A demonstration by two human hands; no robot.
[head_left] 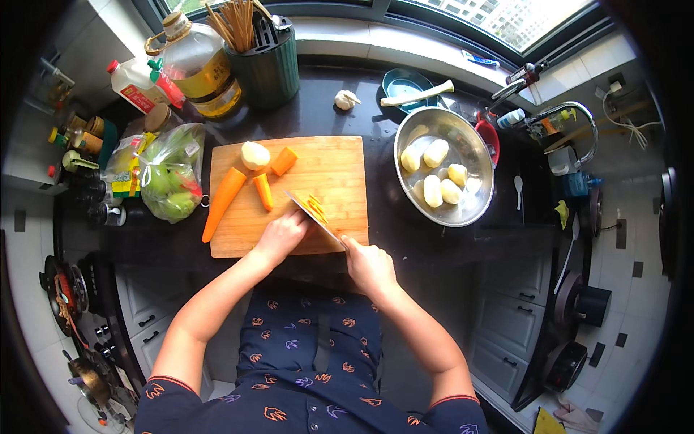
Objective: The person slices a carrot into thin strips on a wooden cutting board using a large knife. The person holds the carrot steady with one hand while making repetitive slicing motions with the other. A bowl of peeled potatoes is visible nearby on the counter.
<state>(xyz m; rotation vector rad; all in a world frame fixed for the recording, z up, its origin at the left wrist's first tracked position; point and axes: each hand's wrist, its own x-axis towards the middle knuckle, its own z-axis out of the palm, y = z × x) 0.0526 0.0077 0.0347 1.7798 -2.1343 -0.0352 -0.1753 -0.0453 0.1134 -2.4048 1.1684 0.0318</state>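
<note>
My right hand [370, 269] grips the handle of a kitchen knife [316, 216], its blade slanting up and left across the wooden cutting board [340, 163]. Close against the blade's left side, my left hand [283, 235] is closed with fingers curled; whatever they press on is hidden. Thin carrot strips [316, 208] lie along the blade's right side. Farther up the board are a peeled potato [255, 155], a carrot chunk [284, 161] and a narrower carrot piece [263, 192]. A long peeled carrot [224, 203] lies at the left edge, its tip reaching past the board.
A steel bowl [478, 189] of several peeled potatoes stands right, beside the sink. Garlic [346, 100] and a teal dish [402, 84] lie at the back. Left are a bag of green vegetables [172, 170], an oil jug [199, 65] and a green utensil holder [269, 72].
</note>
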